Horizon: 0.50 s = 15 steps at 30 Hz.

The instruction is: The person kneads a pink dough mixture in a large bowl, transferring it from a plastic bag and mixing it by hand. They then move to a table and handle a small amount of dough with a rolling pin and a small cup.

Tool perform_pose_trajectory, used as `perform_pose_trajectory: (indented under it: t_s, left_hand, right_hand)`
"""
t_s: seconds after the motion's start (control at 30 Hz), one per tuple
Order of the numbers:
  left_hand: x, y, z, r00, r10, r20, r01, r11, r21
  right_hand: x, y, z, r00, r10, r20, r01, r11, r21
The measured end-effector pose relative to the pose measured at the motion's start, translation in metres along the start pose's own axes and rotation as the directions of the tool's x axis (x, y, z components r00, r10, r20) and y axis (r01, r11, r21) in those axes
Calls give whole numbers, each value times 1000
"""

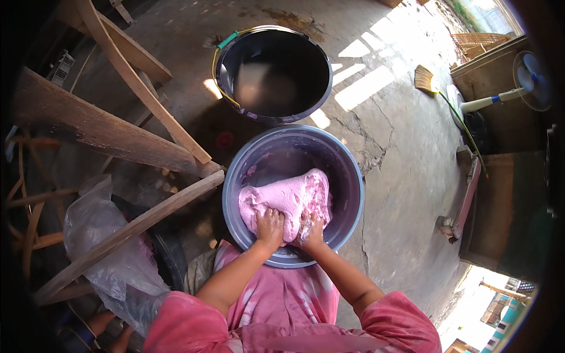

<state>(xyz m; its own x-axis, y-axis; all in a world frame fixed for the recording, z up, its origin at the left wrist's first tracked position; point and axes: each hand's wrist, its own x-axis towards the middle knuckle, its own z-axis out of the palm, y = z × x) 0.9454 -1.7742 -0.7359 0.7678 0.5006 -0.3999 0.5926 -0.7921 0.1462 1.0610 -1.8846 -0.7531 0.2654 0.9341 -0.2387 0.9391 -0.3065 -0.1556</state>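
Observation:
A large soft mass of pink dough-like material (288,194) lies in a blue-grey plastic basin (351,194), in front of me at the centre. My left hand (269,226) presses into its near left part, fingertips sunk in it and curled. My right hand (310,229) grips its near right edge, its fingers smeared with pink and whitish paste and partly hidden in the mass. The right end of the mass is rougher and crumbly. The basin stands against my pink clothing.
Beyond stands a black bucket (273,76) with dark liquid. Wooden beams (88,123) and a plastic bag (97,235) crowd the left. Another person's bare limbs (115,335) show at lower left. A broom (429,79), a fan (529,79) and wooden boards (494,206) line the right.

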Motion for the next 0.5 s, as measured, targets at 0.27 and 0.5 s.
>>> perform_pose_trajectory:
  t_s: [0.27,0.5]
  left_hand:
    - [118,-43,52,998,-46,-45,39,987,-154]
    - [134,-67,4,958,188,216,-129,958,-257]
  right_hand:
    - [114,57,90,981,-149,124,155,987,-37]
    - [117,56,-5,939,-59,339,-50,951,304]
